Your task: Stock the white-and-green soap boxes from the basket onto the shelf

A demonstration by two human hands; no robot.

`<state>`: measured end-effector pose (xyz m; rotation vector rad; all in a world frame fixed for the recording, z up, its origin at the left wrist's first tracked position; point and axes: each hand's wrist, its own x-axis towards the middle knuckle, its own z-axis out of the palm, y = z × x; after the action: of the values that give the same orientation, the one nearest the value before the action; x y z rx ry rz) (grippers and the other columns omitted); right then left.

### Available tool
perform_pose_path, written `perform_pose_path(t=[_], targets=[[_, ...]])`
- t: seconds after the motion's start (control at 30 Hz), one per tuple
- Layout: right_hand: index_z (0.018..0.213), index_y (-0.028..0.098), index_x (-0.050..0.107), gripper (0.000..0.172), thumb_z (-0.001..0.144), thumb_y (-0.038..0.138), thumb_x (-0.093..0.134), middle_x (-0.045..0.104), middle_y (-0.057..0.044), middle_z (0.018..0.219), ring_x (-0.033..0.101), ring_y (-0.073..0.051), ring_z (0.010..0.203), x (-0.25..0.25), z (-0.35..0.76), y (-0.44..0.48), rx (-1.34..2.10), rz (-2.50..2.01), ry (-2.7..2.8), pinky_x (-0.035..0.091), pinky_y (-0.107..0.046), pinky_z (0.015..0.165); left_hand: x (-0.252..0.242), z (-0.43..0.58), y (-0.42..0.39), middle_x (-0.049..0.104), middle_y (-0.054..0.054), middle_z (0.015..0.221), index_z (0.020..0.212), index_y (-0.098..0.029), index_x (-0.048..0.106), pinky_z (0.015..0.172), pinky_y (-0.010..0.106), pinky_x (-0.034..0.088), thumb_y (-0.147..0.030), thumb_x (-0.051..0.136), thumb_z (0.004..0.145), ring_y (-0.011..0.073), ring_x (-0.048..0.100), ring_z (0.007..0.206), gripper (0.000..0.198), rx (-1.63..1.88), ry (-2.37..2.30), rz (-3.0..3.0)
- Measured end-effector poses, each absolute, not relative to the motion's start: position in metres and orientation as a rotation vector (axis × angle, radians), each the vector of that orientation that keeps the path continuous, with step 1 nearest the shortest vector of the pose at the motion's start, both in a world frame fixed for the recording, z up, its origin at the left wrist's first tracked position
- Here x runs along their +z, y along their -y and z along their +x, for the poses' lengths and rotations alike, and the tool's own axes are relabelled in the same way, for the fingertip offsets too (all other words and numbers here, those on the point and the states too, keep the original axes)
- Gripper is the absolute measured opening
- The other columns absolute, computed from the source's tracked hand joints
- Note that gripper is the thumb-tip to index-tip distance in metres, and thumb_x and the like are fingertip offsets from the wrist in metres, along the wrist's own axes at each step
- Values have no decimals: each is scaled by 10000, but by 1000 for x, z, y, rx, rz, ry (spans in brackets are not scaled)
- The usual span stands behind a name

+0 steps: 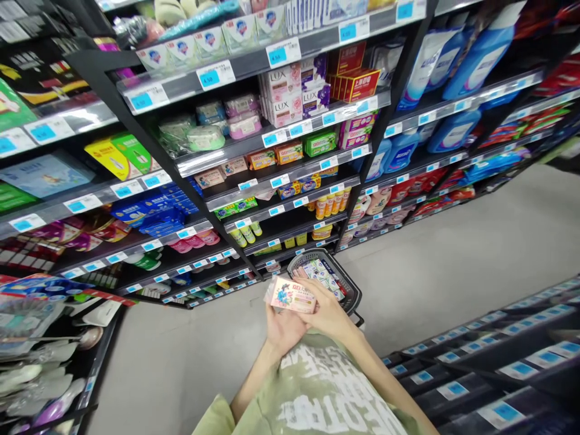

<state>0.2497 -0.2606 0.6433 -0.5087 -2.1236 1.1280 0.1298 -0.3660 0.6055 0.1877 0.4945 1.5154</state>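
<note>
Both of my hands hold a pale pink soap pack point(293, 295) in front of my body, its printed face turned up toward me. Beneath it, my left hand point(285, 329) supports the pack with the palm up and the fingers mostly hidden. At its right end, my right hand point(324, 305) grips the pack, with fingers behind it. Just past my hands, a dark shopping basket point(356, 284) stands on the floor, partly covered by my right hand and arm. Several small white and green boxes point(319, 272) lie inside it. Similar pink packs point(209, 177) sit on the shelf ahead.
Shelves of boxed soap point(284, 93) rise ahead, with price tags along their edges. Blue bottles point(475, 60) stand to the right. At the lower left is a rack of hanging utensils point(45, 362). A dark tagged shelf point(453, 389) borders the lower right. Grey floor point(435, 241) runs between.
</note>
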Motion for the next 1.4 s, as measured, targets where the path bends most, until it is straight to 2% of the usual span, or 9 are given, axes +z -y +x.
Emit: perform_pose_path(t=[0.2,0.33,0.47,0.6,0.73,0.83,0.9,1.2,1.4], targets=[[1522,297,464,723,849,136,674,633,-93,1417,590,-328,1322,639,252,256,882,-429,2093,498,-589,1130,610,115,358,648,108,1410,1239,-212,709,1205,474,318,-715,605,834,338,420,1464,654,1726,-818,202],[1497,295,492,697,840,113,637,649,-81,1404,610,-322,1300,642,254,253,864,-375,2194,495,-578,1138,628,80,360,698,137,1303,1236,-196,679,1013,447,484,-696,596,874,333,627,1221,623,1799,-1024,388],[1438,277,557,725,749,64,624,666,-73,1374,605,-311,1300,645,254,256,991,-341,2410,528,-503,1111,648,46,366,751,124,1124,1235,-190,666,862,350,517,-494,874,721,275,692,1007,632,1425,-1346,977],[1413,290,583,744,712,43,615,665,-70,1369,616,-307,1279,643,252,263,1096,-316,2547,545,-453,1081,664,36,362,766,93,1082,1144,-186,739,856,335,510,-495,898,680,264,693,952,580,840,-1614,1430],[1332,285,644,660,703,89,668,692,-83,1324,644,-323,1234,635,252,263,1126,-374,2587,540,-446,1069,656,51,352,734,114,1239,1349,-215,642,1019,430,489,-524,918,592,348,681,1120,863,548,-1556,1628],[1272,240,674,623,666,97,676,699,-106,1307,634,-326,1249,631,253,260,1131,-411,2620,526,-443,1083,638,64,348,540,205,1512,1558,-184,409,1145,549,396,-447,941,508,445,532,1354,1207,490,-1533,1646],[1282,222,669,627,669,89,654,692,-115,1321,626,-319,1265,631,254,258,1135,-425,2626,508,-448,1109,630,69,348,468,231,1564,1598,-164,329,1162,581,373,-360,925,497,468,488,1389,1267,481,-1577,1628],[1462,338,534,489,978,276,568,560,-57,1515,524,-280,1414,644,255,246,1086,-517,2311,448,-503,1193,674,16,313,628,118,1417,1459,-238,542,1072,470,473,-227,829,575,359,610,1257,929,530,-1716,1897],[1237,277,680,272,1020,335,525,727,-60,1254,683,-274,1195,642,262,237,1116,-591,2325,565,-468,1046,741,-62,248,687,92,1254,1322,-204,623,949,423,525,-158,772,606,314,661,1100,733,644,-2176,2034]])
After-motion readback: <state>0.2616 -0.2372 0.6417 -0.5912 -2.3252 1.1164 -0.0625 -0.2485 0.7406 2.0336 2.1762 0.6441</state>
